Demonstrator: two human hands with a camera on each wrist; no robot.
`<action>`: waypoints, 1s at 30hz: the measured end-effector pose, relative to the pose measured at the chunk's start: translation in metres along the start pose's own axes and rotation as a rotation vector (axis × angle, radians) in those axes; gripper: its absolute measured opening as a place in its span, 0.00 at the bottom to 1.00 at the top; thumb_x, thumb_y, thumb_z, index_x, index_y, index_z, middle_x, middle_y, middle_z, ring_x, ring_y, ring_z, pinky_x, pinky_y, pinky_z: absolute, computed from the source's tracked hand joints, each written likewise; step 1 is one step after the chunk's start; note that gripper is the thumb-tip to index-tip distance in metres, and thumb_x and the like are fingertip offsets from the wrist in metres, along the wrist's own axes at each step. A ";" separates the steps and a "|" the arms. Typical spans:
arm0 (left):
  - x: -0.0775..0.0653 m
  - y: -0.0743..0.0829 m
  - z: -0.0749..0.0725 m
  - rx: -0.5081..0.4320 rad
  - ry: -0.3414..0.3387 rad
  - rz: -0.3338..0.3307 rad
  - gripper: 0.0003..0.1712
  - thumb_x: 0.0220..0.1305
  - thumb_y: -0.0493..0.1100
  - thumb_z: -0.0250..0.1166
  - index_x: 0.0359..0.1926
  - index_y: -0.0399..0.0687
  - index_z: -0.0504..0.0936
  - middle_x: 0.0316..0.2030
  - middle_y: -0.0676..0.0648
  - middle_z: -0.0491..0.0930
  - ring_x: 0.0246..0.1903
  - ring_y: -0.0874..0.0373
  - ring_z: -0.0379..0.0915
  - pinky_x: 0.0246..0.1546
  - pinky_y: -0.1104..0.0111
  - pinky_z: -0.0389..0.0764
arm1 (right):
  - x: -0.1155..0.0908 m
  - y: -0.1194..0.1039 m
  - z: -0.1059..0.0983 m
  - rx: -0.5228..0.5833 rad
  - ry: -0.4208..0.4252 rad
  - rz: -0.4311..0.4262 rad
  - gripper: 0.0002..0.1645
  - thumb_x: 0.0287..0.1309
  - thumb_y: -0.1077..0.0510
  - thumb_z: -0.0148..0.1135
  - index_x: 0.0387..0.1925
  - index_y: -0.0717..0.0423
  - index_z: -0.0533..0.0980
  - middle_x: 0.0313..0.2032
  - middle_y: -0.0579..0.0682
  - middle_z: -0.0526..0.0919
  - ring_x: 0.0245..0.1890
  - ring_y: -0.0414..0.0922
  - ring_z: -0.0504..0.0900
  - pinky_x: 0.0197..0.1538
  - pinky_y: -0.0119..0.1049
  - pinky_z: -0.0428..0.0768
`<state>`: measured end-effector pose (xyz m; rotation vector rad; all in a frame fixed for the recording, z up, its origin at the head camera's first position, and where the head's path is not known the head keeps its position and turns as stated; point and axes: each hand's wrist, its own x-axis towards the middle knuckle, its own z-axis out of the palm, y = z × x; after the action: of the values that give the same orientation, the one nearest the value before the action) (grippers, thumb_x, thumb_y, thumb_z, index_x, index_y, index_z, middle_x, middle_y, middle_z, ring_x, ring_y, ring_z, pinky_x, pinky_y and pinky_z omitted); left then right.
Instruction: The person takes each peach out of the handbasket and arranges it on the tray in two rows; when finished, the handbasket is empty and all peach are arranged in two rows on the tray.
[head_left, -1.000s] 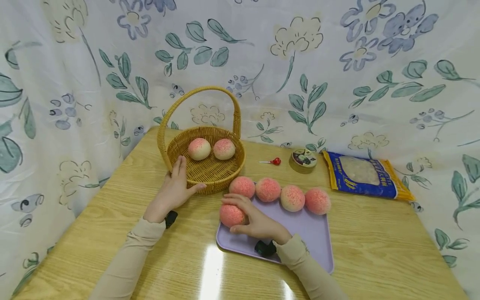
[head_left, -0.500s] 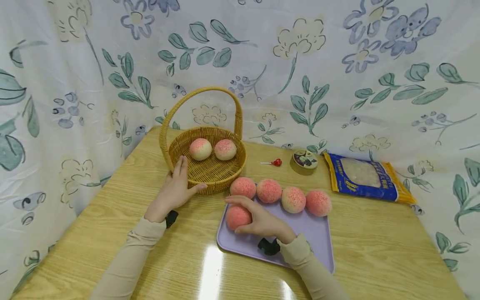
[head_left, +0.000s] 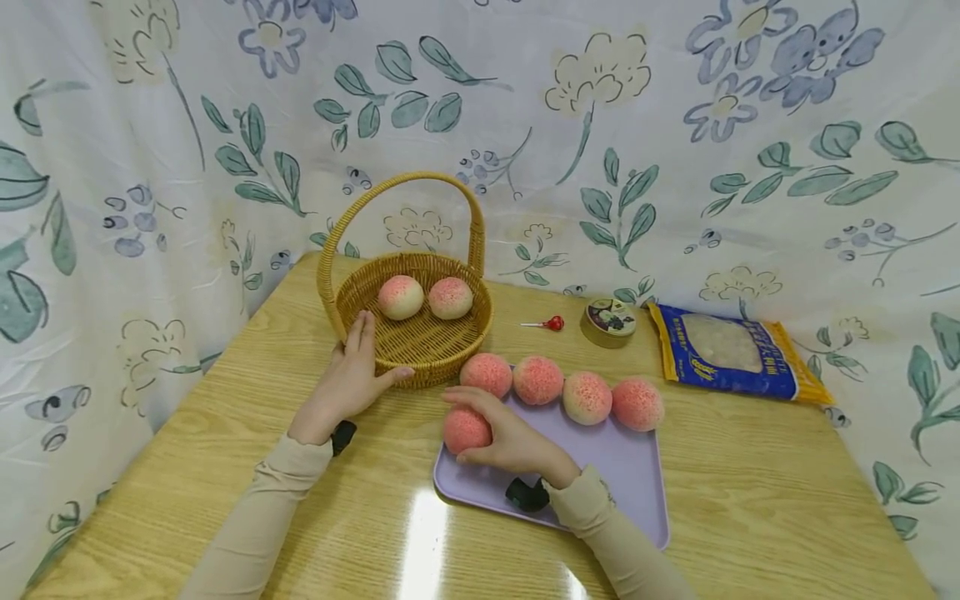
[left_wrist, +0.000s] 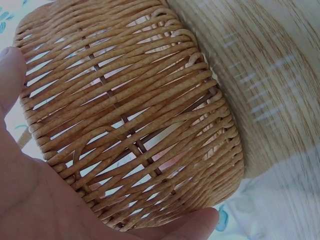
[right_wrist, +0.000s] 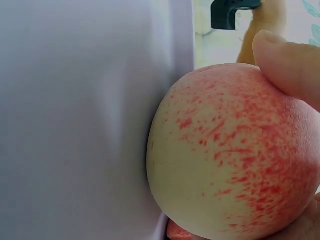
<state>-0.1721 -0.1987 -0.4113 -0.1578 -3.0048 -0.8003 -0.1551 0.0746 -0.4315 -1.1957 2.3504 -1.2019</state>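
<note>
In the head view my right hand (head_left: 513, 439) grips a pink-red peach (head_left: 467, 431) at the left part of a lilac tray (head_left: 618, 467). The right wrist view shows this peach (right_wrist: 235, 155) up close, pale with red speckles, thumb and fingers on either side, against the tray surface (right_wrist: 75, 120). My left hand (head_left: 347, 379) rests against the near left side of a wicker basket (head_left: 427, 375), fingers straight and thumb spread along the rim. Two peaches, one pale pink (head_left: 401, 297) and one speckled (head_left: 450, 298), lie in the basket. The left wrist view shows its woven wall (left_wrist: 125, 110).
Several peaches (head_left: 537, 381) line the tray's far edge. Behind them lie a red lollipop (head_left: 553, 323), a round tin (head_left: 608, 322) and a blue-and-yellow food bag (head_left: 727, 350). The basket's tall handle (head_left: 405, 179) arches upward. A floral curtain (head_left: 540, 125) hangs behind the wooden table (head_left: 750, 483).
My right hand and the peach in it shifted slightly right, then back left, staying over the tray's left part. My left hand and the basket have stayed in place.
</note>
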 end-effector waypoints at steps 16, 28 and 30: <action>-0.001 0.001 -0.003 0.011 0.001 -0.001 0.63 0.64 0.67 0.56 0.74 0.28 0.31 0.74 0.28 0.30 0.69 0.22 0.38 0.68 0.37 0.48 | 0.011 -0.018 -0.039 0.038 0.000 -0.016 0.45 0.53 0.66 0.69 0.71 0.52 0.61 0.70 0.52 0.64 0.69 0.52 0.64 0.65 0.54 0.69; -0.001 0.002 -0.002 0.012 0.007 -0.006 0.63 0.64 0.66 0.57 0.73 0.29 0.30 0.74 0.28 0.30 0.66 0.17 0.40 0.68 0.37 0.50 | 0.060 -0.026 -0.075 0.229 0.073 -0.008 0.40 0.61 0.68 0.60 0.72 0.59 0.56 0.71 0.59 0.61 0.69 0.57 0.62 0.68 0.58 0.64; -0.002 0.003 -0.002 0.010 0.006 -0.011 0.63 0.64 0.66 0.58 0.73 0.29 0.30 0.74 0.28 0.29 0.66 0.18 0.40 0.68 0.37 0.51 | 0.072 -0.026 -0.080 0.234 0.078 0.001 0.39 0.63 0.67 0.59 0.72 0.58 0.55 0.71 0.58 0.60 0.70 0.57 0.61 0.67 0.58 0.65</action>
<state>-0.1696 -0.1973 -0.4078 -0.1384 -3.0061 -0.7844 -0.2284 0.0563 -0.3511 -1.0878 2.1867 -1.5001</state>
